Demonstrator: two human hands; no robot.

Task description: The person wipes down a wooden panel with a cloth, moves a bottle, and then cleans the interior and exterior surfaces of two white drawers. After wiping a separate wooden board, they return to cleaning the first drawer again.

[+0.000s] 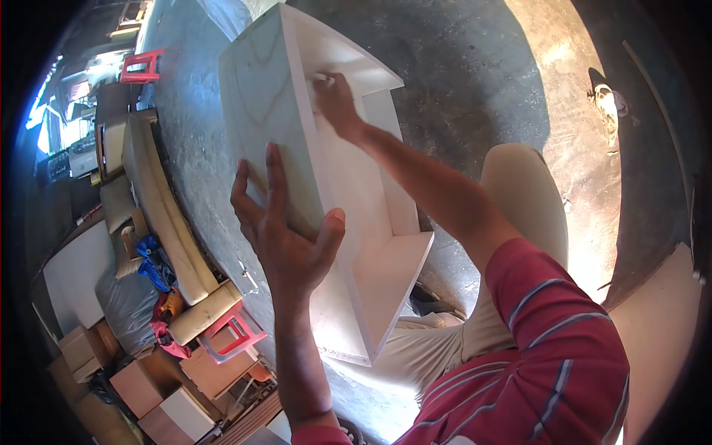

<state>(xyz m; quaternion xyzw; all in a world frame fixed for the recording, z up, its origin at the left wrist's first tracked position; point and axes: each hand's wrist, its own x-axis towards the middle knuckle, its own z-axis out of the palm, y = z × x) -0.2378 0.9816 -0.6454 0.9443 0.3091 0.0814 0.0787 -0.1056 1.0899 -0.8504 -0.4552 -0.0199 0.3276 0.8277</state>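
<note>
A wooden box-like cabinet (pixel 356 200) with pale inner walls is tilted in front of me, its open side facing right. My left hand (pixel 289 241) lies with fingers spread on the greyish outer side panel (pixel 259 96), its thumb near the panel's edge. Inside the cabinet's upper part, my right hand (pixel 337 107) is closed, close to the inner wall. A small whitish bit shows at its fingertips, too small to name. My bent knee (pixel 523 193) is to the right of the cabinet.
A red plastic stool (pixel 142 67) stands far left, and another red stool (pixel 231 334) is at lower left. Long beige cushions (pixel 167 215), a blue bag (pixel 154 265) and wooden boxes (pixel 141 389) line the left side. A pale board (pixel 660 319) lies at right on the concrete floor (pixel 475 67).
</note>
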